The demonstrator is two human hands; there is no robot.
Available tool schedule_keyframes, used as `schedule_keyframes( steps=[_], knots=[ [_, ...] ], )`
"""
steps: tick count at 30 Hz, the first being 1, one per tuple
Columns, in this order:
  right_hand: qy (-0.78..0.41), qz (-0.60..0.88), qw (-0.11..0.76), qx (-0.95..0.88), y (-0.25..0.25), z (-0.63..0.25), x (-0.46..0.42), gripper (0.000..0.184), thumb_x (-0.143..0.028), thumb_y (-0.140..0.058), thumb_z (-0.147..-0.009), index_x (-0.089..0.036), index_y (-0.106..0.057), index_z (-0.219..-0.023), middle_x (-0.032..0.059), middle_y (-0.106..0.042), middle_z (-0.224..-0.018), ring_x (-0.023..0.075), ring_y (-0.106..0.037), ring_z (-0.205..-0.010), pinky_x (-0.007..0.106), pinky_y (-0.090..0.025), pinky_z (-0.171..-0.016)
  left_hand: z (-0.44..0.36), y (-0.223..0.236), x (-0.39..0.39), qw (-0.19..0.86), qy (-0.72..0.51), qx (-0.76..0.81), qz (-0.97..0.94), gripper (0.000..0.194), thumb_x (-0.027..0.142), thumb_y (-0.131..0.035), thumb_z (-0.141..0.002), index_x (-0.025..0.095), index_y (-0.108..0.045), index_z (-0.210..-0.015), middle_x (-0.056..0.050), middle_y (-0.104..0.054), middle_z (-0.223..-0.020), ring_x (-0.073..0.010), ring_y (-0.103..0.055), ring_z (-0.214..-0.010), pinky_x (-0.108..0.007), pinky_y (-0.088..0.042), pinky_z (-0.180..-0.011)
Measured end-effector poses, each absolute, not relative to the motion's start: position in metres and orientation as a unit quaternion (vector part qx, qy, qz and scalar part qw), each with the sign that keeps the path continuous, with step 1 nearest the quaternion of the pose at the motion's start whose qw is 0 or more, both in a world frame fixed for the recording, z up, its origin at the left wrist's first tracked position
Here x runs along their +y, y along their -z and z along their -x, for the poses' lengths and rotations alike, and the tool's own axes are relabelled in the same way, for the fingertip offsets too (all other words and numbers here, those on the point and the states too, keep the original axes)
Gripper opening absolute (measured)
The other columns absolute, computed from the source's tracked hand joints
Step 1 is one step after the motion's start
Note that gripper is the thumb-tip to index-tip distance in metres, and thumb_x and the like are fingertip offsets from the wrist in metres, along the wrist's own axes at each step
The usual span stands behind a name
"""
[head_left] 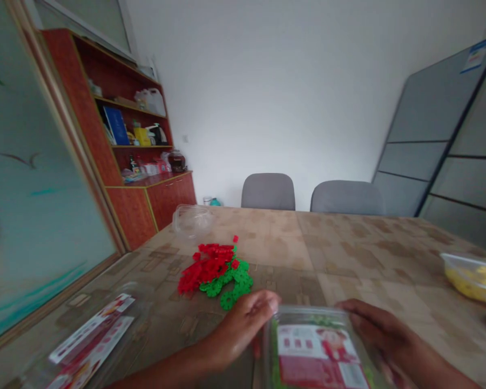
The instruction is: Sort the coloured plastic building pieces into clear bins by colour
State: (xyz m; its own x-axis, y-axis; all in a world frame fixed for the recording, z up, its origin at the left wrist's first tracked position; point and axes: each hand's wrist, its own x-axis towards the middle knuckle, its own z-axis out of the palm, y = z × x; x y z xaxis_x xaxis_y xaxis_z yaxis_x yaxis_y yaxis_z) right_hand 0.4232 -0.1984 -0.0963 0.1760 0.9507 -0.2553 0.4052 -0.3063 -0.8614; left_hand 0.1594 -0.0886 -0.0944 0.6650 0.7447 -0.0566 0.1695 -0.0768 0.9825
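As we grasp the labelled clear box (319,348) between our left hand (251,321) and right hand (386,329), at or just over the patterned table (348,254), the step looks like steadying it; the next move calls for an even grip. Beyond the box and to its left, we see red pieces (210,266) and green pieces (243,280) heaped together; farther beyond it, grey chairs (268,192) and a white wall (308,108).

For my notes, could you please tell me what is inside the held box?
Green pieces show through the clear box around its label; what the label covers is hidden.
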Motion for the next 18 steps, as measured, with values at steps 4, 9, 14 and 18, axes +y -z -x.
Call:
schedule_keyframes(
  steps=[4,9,14,18],
  knots=[
    [-0.466,0.602,0.261,-0.594,0.075,-0.345,-0.161,0.046,-0.058,-0.045,-0.084,-0.019,-0.058,-0.106,-0.0047,-0.053,-0.059,0.0045,-0.042,-0.032,0.013,-0.033,-0.028,-0.106,0.093,-0.081,0.519,-0.255,0.399,-0.711,0.039,0.052,-0.056,-0.076,0.016,-0.068,-0.085,-0.005,-0.066,-0.081,-0.0177,-0.057,-0.07,-0.024,-0.044,-0.06],
    [-0.488,0.538,0.177,-0.664,0.063,-0.311,-0.144,0.027,-0.037,-0.041,-0.093,-0.017,-0.055,-0.083,-0.0034,-0.05,-0.052,0.0079,-0.051,-0.037,0.013,-0.038,-0.032,-0.071,0.088,-0.067,0.514,-0.294,0.454,-0.666,0.047,0.059,-0.053,-0.076,0.014,-0.066,-0.086,0.0,-0.059,-0.065,-0.0117,-0.047,-0.051,-0.021,-0.036,-0.05],
    [-0.469,0.549,0.171,-0.67,0.072,-0.325,-0.146,0.028,-0.036,-0.034,-0.097,-0.018,-0.055,-0.094,-0.0046,-0.05,-0.049,0.0103,-0.053,-0.038,0.016,-0.039,-0.035,-0.05,0.08,-0.054,0.524,-0.227,0.411,-0.711,0.046,0.056,-0.048,-0.085,0.013,-0.065,-0.086,0.001,-0.054,-0.065,-0.0124,-0.052,-0.057,-0.017,-0.037,-0.045],
    [-0.399,0.537,0.181,-0.721,0.074,-0.335,-0.146,0.026,-0.032,-0.038,-0.095,-0.019,-0.061,-0.09,0.0018,-0.062,-0.065,0.0152,-0.061,-0.056,0.023,-0.046,-0.05,-0.043,0.085,-0.053,0.552,-0.186,0.395,-0.71,0.039,0.049,-0.057,-0.084,0.015,-0.062,-0.102,0.002,-0.056,-0.071,-0.0118,-0.054,-0.059,-0.015,-0.039,-0.041]
  ],
)
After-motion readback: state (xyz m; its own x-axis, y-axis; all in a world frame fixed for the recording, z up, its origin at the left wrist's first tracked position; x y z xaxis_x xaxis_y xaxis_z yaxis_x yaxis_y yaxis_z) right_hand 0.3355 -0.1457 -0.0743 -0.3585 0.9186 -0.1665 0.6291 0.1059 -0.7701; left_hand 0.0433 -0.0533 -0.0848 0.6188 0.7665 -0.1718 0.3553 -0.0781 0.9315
